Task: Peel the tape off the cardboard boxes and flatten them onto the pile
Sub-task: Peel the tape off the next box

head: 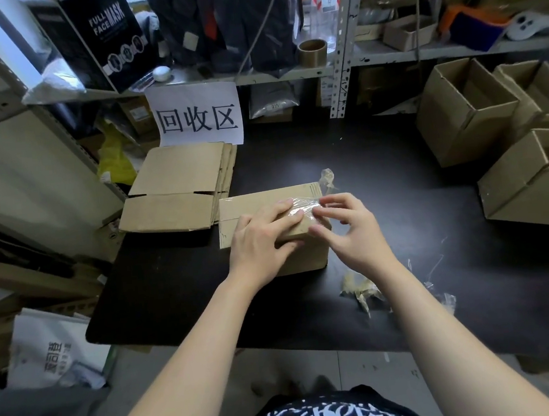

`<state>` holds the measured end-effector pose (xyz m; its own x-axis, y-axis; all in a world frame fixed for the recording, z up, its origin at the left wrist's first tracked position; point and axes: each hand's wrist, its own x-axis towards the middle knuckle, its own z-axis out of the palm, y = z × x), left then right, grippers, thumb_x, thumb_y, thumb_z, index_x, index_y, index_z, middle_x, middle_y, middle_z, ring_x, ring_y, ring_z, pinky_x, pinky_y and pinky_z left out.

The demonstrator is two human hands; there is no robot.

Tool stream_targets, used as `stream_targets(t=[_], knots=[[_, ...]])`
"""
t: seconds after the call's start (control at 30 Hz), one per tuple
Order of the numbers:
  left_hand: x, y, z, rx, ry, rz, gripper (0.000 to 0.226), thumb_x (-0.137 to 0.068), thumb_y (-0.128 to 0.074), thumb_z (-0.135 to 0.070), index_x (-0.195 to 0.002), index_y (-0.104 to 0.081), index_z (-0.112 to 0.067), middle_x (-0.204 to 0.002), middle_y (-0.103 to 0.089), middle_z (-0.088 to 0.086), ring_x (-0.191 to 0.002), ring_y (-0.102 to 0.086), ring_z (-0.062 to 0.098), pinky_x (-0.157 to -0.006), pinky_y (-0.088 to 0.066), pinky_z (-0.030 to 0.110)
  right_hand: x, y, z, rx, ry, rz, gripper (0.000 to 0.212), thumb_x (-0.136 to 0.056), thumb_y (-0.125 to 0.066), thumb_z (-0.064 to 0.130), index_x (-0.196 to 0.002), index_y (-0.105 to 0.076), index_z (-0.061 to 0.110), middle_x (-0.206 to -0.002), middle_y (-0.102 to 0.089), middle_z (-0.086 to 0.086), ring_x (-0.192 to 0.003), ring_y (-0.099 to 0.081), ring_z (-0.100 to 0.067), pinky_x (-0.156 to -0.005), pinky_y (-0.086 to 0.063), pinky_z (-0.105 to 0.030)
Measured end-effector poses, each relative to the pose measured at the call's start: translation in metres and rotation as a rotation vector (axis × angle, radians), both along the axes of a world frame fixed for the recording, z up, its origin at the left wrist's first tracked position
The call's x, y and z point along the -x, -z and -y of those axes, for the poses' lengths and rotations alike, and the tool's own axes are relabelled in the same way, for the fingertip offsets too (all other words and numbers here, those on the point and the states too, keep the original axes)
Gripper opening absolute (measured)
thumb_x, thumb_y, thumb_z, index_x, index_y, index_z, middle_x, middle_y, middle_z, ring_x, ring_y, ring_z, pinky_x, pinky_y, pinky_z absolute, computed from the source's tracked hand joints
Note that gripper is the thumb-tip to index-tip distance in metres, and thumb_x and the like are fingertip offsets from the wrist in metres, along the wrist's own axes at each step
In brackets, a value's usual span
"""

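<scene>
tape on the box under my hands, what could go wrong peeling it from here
1. The tape is wrinkled where the right hand pinches it; it may tear and leave strips on the box.
2. Only the left hand presses the box down; a hard pull could shift it.
3. The tape scraps near the right forearm could stick to skin.

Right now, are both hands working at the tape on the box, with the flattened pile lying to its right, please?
Not quite. The head view shows the flattened pile to the left of the box, not the right. The left hand and right hand are indeed at the tape.
</scene>
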<state>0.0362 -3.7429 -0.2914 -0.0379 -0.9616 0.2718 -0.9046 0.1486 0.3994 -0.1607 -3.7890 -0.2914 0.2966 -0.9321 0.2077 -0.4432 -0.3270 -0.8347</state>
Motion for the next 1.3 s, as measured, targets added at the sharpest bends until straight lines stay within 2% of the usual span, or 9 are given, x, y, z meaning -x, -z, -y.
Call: stream_targets(t=[0.17, 0.27, 0.43, 0.63, 0.77, 0.87, 0.93, 1.1, 1.3], knots=[[0.001, 0.001, -0.002, 0.021, 0.000, 0.003, 0.057, -0.081, -0.083, -0.035, -0.135, -0.065, -0.034, -0.147, -0.055, -0.013, -0.135, -0.048, 0.009, -0.099, -0.033, 0.030, -0.012, -0.006, 0.009, 0.008, 0.183, 0.073, 0.007, -0.094, -0.071, 0.019, -0.090, -0.078, 0.019, -0.094, -0.072, 0.010, -0.094, -0.065, -0.010, -0.083, -0.049, -0.021], [0.001, 0.001, -0.002, 0.039, -0.002, -0.016, 0.057, -0.079, -0.085, -0.033, -0.133, -0.067, -0.033, -0.145, -0.057, -0.012, -0.133, -0.049, 0.009, -0.098, -0.033, 0.029, -0.017, -0.013, 0.016, -0.150, 0.357, 0.295, 0.015, -0.102, -0.059, 0.022, -0.095, -0.069, 0.013, -0.086, -0.074, 0.006, -0.085, -0.069, -0.007, -0.085, -0.057, -0.036], [0.000, 0.001, -0.001, 0.038, 0.000, -0.018, 0.057, -0.079, -0.085, -0.034, -0.133, -0.067, -0.033, -0.145, -0.057, -0.012, -0.133, -0.048, 0.007, -0.096, -0.028, 0.023, -0.001, -0.039, 0.032, -0.227, 0.497, 0.646, 0.014, -0.107, -0.051, 0.021, -0.105, -0.060, 0.010, -0.084, -0.078, -0.003, -0.085, -0.075, -0.015, -0.078, -0.060, -0.030], [-0.001, 0.002, 0.002, 0.036, -0.001, 0.001, 0.056, -0.081, -0.083, -0.037, -0.134, -0.066, -0.034, -0.146, -0.056, -0.012, -0.133, -0.049, 0.009, -0.093, -0.025, 0.022, 0.015, 0.014, 0.013, -0.050, 0.437, 0.145, 0.006, -0.094, -0.072, 0.025, -0.094, -0.078, 0.024, -0.096, -0.067, 0.009, -0.093, -0.063, -0.004, -0.080, -0.049, -0.018], [0.000, 0.004, 0.004, 0.042, -0.006, 0.007, 0.055, -0.081, -0.083, -0.039, -0.133, -0.066, -0.035, -0.145, -0.057, -0.012, -0.131, -0.049, 0.009, -0.088, -0.023, 0.021, 0.034, 0.057, -0.007, -0.093, 0.434, -0.251, 0.015, -0.095, -0.070, 0.029, -0.098, -0.081, 0.020, -0.105, -0.063, 0.003, -0.111, -0.054, -0.020, -0.096, -0.040, -0.038], [0.001, 0.004, 0.003, 0.043, -0.001, 0.001, 0.056, -0.081, -0.083, -0.038, -0.134, -0.066, -0.034, -0.145, -0.057, -0.012, -0.132, -0.050, 0.010, -0.090, -0.025, 0.023, 0.047, 0.073, -0.018, -0.223, 0.317, -0.689, 0.028, -0.100, -0.053, 0.033, -0.098, -0.080, 0.024, -0.109, -0.068, 0.002, -0.117, -0.047, -0.024, -0.099, -0.033, -0.039], [0.001, 0.005, 0.003, 0.039, 0.001, 0.006, 0.056, -0.081, -0.083, -0.038, -0.135, -0.065, -0.034, -0.146, -0.056, -0.012, -0.133, -0.050, 0.011, -0.091, -0.025, 0.024, 0.054, 0.085, -0.026, -0.279, 0.256, -0.800, 0.027, -0.100, -0.054, 0.034, -0.115, -0.076, 0.030, -0.110, -0.072, 0.002, -0.119, -0.046, -0.023, -0.100, -0.031, -0.037], [0.001, 0.004, 0.003, 0.020, -0.002, 0.019, 0.057, -0.083, -0.082, -0.039, -0.136, -0.064, -0.034, -0.147, -0.055, -0.011, -0.134, -0.049, 0.011, -0.093, -0.024, 0.023, 0.055, 0.087, -0.024, -0.345, 0.292, -0.582, 0.057, -0.084, -0.075, 0.024, -0.136, -0.051, 0.030, -0.094, -0.068, 0.013, -0.113, -0.056, -0.020, -0.103, -0.032, -0.038], [0.001, 0.003, 0.003, 0.025, 0.001, 0.017, 0.056, -0.082, -0.082, -0.037, -0.135, -0.065, -0.034, -0.146, -0.055, -0.012, -0.133, -0.049, 0.012, -0.094, -0.029, 0.026, 0.020, 0.032, -0.004, -0.173, 0.375, 0.100, 0.052, -0.090, -0.073, 0.018, -0.139, -0.055, 0.021, -0.128, -0.063, 0.009, -0.118, -0.059, -0.009, -0.103, -0.044, -0.029]])
